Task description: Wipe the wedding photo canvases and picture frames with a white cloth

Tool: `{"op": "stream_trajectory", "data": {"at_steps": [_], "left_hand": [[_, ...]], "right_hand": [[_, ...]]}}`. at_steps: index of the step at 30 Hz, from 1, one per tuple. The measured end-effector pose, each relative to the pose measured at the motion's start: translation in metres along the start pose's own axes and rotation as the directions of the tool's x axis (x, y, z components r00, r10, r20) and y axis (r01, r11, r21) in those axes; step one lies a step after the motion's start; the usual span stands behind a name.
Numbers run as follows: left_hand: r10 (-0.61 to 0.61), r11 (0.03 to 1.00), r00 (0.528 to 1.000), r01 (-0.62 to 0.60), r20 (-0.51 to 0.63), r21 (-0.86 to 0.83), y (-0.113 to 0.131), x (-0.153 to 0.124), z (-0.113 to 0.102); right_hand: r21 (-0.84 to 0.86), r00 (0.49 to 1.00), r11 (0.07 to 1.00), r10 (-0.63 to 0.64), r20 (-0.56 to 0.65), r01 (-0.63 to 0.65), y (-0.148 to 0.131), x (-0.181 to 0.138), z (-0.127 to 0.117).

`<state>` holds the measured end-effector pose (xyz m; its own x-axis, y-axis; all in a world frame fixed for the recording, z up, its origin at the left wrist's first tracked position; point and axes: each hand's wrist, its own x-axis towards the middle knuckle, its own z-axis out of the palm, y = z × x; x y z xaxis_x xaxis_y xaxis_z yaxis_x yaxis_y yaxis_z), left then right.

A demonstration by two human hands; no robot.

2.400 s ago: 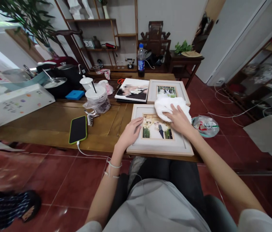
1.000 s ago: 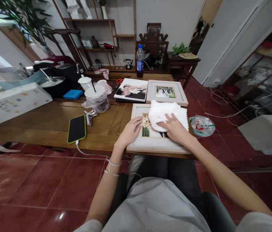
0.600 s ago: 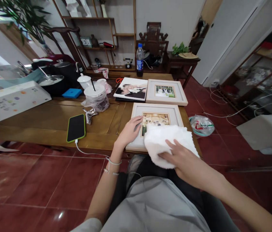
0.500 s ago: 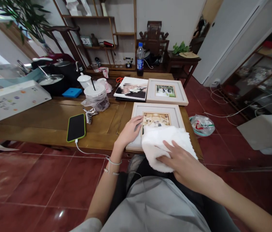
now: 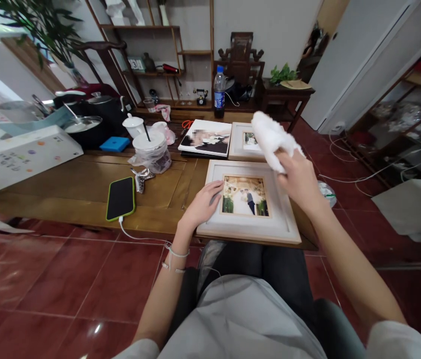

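A white-framed photo [image 5: 249,227] lies flat at the near edge of the low wooden table [image 5: 83,184]. My left hand [image 5: 203,202] rests on the frame's left side, fingers spread flat. My right hand [image 5: 296,174] is raised above the frame's far right corner, closed around a bunched white cloth [image 5: 272,137]. A second framed photo [image 5: 242,142] lies just behind, partly hidden by the cloth. A frameless photo print [image 5: 206,137] lies to its left.
A phone in a green case [image 5: 120,198] charges left of the frame, its cable hanging off the edge. Behind it are a bagged lidded cup [image 5: 149,149], a white teapot [image 5: 133,125], a water bottle [image 5: 218,93] and pots [image 5: 90,119]. White cables [image 5: 359,177] cross the red tiles at right.
My right hand wiped the cloth down across the frame toward me, then lifted it clear up and to the far right. The whole photo now shows. My left hand stayed put.
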<state>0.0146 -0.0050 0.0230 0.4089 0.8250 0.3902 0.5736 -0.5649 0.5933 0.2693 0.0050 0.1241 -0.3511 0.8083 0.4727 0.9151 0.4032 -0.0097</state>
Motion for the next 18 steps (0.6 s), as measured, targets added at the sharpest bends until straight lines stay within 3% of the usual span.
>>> {"op": "stream_trajectory", "data": {"at_steps": [3, 7, 10, 13, 18], "left_hand": [[0.005, 1.0, 1.0, -0.005, -0.004, 0.001, 0.0, 0.0, 0.0], [0.011, 1.0, 1.0, -0.011, -0.016, 0.001, -0.001, 0.0, 0.002], [0.019, 1.0, 0.999, -0.019, -0.03, 0.0, -0.003, 0.0, 0.003], [0.018, 1.0, 0.999, -0.018, -0.034, 0.001, -0.004, 0.0, 0.004], [0.01, 1.0, 0.999, -0.01, -0.03, -0.003, -0.002, 0.0, 0.004]], "right_hand": [[-0.047, 0.995, 0.994, -0.098, -0.009, 0.097, 0.004, 0.018, 0.02], [0.0, 0.925, 0.964, -0.254, 0.281, 0.265, 0.001, 0.015, 0.052], [0.011, 0.883, 0.952, -0.287, 0.372, 0.305, -0.007, -0.006, 0.061], [0.048, 0.869, 0.946, -0.314, 0.382, 0.32, -0.018, -0.033, 0.048], [0.204, 0.811, 0.924, -0.381, 0.444, 0.322, -0.042, -0.077, 0.004]]}}
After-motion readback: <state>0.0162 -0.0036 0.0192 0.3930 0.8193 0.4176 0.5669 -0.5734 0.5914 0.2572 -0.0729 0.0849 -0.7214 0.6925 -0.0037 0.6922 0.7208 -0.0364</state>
